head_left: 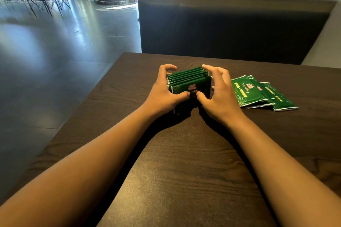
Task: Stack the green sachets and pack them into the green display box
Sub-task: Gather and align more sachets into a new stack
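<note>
Risk: both hands, left hand [162, 92] and right hand [217, 96], clasp the display box [191, 88]; overfilled upright sachets [186, 75] may buckle out, leaving loose sachets [258, 94] right of it unpacked.

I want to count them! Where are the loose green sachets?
In the head view, the loose flat green foil sachets lie fanned on the dark wooden table, just right of the right hand.

Centre: I see the display box [191, 92] on the table [184, 162], sachets [186, 76] upright inside.
Flanks: left hand [164, 91], right hand [219, 94].
Right: loose sachets [262, 93] lying overlapped.
Behind: bench back [230, 26].
</note>
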The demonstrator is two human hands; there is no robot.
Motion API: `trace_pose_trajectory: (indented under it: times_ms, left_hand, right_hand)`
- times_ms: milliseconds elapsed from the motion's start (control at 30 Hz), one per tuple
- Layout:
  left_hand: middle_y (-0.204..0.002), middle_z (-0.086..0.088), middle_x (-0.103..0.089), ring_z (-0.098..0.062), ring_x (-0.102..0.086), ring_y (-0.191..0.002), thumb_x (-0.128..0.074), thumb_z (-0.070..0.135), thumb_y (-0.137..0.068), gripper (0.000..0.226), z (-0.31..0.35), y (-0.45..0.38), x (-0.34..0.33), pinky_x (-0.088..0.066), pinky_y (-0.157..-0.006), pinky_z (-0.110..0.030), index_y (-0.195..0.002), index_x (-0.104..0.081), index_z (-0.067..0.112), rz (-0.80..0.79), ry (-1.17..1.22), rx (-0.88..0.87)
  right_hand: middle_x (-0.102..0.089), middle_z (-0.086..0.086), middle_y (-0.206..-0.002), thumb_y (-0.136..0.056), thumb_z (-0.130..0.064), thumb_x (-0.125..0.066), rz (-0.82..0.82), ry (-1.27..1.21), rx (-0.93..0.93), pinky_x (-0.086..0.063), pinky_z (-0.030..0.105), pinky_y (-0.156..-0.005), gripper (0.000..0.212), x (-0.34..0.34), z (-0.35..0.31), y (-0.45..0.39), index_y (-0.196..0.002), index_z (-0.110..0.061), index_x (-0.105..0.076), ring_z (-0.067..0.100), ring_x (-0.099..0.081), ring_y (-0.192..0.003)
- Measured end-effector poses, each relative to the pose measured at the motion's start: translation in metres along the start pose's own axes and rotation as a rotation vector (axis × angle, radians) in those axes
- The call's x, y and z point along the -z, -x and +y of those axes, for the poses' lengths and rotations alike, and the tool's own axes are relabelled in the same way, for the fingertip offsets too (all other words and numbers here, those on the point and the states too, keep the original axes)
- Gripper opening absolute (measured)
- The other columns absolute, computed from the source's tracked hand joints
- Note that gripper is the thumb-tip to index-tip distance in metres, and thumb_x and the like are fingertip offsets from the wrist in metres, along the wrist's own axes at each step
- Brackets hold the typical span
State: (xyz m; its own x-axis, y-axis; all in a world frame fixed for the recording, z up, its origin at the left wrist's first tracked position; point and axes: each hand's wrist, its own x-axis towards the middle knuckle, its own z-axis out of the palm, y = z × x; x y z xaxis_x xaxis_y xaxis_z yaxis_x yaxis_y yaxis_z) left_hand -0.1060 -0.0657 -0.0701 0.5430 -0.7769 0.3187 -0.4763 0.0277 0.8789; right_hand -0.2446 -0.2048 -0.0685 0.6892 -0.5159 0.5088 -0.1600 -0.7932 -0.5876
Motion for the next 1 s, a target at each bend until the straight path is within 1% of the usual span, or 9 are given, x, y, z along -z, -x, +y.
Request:
trace_pose_trajectory:
  times_ms: [133, 300, 467, 533, 600, 667, 767, 867, 1000]
  left_hand:
    - [-0.128, -0.001, -0.056, -0.018, -0.065, -0.116, -0.081, 0.014, -0.082, 0.074, -0.001, 0.0, 0.003, -0.059, -0.099, -0.044, -0.14, -0.036, 0.026, -0.03, 0.027, -0.023]
    - [-0.132, 0.006, -0.054, -0.013, -0.063, -0.12, -0.09, 0.021, -0.079, 0.086, -0.001, -0.001, 0.0, -0.055, -0.104, -0.038, -0.143, -0.032, 0.029, -0.076, -0.005, -0.009]
    - [-0.132, 0.004, -0.055, -0.013, -0.061, -0.122, -0.086, 0.014, -0.081, 0.077, -0.004, -0.002, -0.001, -0.056, -0.104, -0.041, -0.14, -0.037, 0.025, -0.017, -0.043, -0.026]
    - [-0.129, 0.004, -0.057, -0.013, -0.062, -0.121, -0.086, 0.013, -0.081, 0.074, -0.004, -0.002, 0.0, -0.057, -0.103, -0.042, -0.138, -0.039, 0.024, 0.01, -0.044, -0.019]
    - [-0.127, 0.004, -0.058, -0.014, -0.063, -0.12, -0.086, 0.012, -0.081, 0.073, -0.004, -0.002, 0.0, -0.057, -0.101, -0.044, -0.136, -0.039, 0.025, 0.017, -0.032, -0.001]
    - [-0.126, 0.005, -0.059, -0.014, -0.064, -0.118, -0.086, 0.012, -0.082, 0.072, -0.004, -0.002, 0.001, -0.059, -0.099, -0.044, -0.136, -0.039, 0.026, 0.017, -0.025, 0.008]
    - [-0.125, 0.005, -0.06, -0.015, -0.066, -0.117, -0.085, 0.013, -0.082, 0.071, -0.004, -0.002, 0.001, -0.059, -0.098, -0.045, -0.135, -0.039, 0.026, 0.015, -0.023, 0.014]
    - [-0.126, 0.005, -0.06, -0.016, -0.065, -0.118, -0.085, 0.012, -0.082, 0.071, -0.004, -0.002, 0.001, -0.059, -0.098, -0.046, -0.135, -0.039, 0.025, 0.009, -0.018, 0.021]
    - [-0.127, 0.004, -0.06, -0.017, -0.065, -0.119, -0.085, 0.012, -0.082, 0.071, -0.003, -0.003, 0.001, -0.059, -0.098, -0.047, -0.135, -0.039, 0.025, 0.008, -0.02, 0.028]
  right_hand:
    - [-0.033, -0.009, -0.146, -0.086, -0.008, -0.069, -0.079, -0.108, -0.087, -0.037, 0.004, -0.085, 0.094, 0.004, -0.001, 0.001, -0.158, -0.039, -0.018, -0.002, -0.037, -0.121]
    - [-0.043, -0.002, -0.143, -0.087, -0.013, -0.069, -0.143, -0.044, -0.082, -0.043, 0.024, -0.094, 0.094, 0.006, 0.001, 0.003, -0.159, -0.038, -0.015, 0.005, -0.044, -0.117]
    - [-0.041, -0.006, -0.135, -0.093, -0.019, -0.064, -0.097, -0.015, -0.117, -0.035, 0.016, -0.086, 0.08, 0.008, 0.001, 0.001, -0.158, -0.037, -0.021, 0.004, -0.041, -0.114]
    - [-0.043, -0.002, -0.138, -0.098, -0.026, -0.056, -0.006, 0.033, -0.173, -0.037, 0.025, -0.089, 0.067, 0.01, 0.001, -0.001, -0.157, -0.035, -0.026, 0.012, -0.043, -0.119]
    - [-0.042, 0.007, -0.146, -0.098, -0.03, -0.05, 0.058, 0.217, -0.241, -0.035, 0.04, -0.106, 0.062, 0.015, 0.003, -0.003, -0.157, -0.03, -0.03, 0.024, -0.037, -0.136]
    - [-0.028, 0.014, -0.16, -0.097, -0.037, -0.051, -0.028, 0.467, -0.356, -0.016, 0.053, -0.12, 0.066, 0.021, 0.009, -0.004, -0.158, -0.028, -0.027, 0.035, -0.015, -0.151]
    - [-0.006, 0.022, -0.167, -0.099, -0.049, -0.048, -0.26, 0.661, -0.517, 0.001, 0.06, -0.122, 0.067, 0.024, 0.018, -0.001, -0.159, -0.029, -0.025, 0.049, 0.004, -0.152]
    - [-0.015, 0.02, -0.166, -0.1, -0.051, -0.043, -0.326, 0.695, -0.527, -0.001, 0.061, -0.121, 0.055, 0.023, 0.02, -0.002, -0.151, -0.03, -0.04, 0.051, -0.005, -0.15]
    - [-0.042, 0.012, -0.152, -0.099, -0.04, -0.051, -0.252, 0.694, -0.387, -0.023, 0.056, -0.115, 0.045, 0.022, 0.011, -0.001, -0.142, -0.027, -0.049, 0.042, -0.034, -0.14]
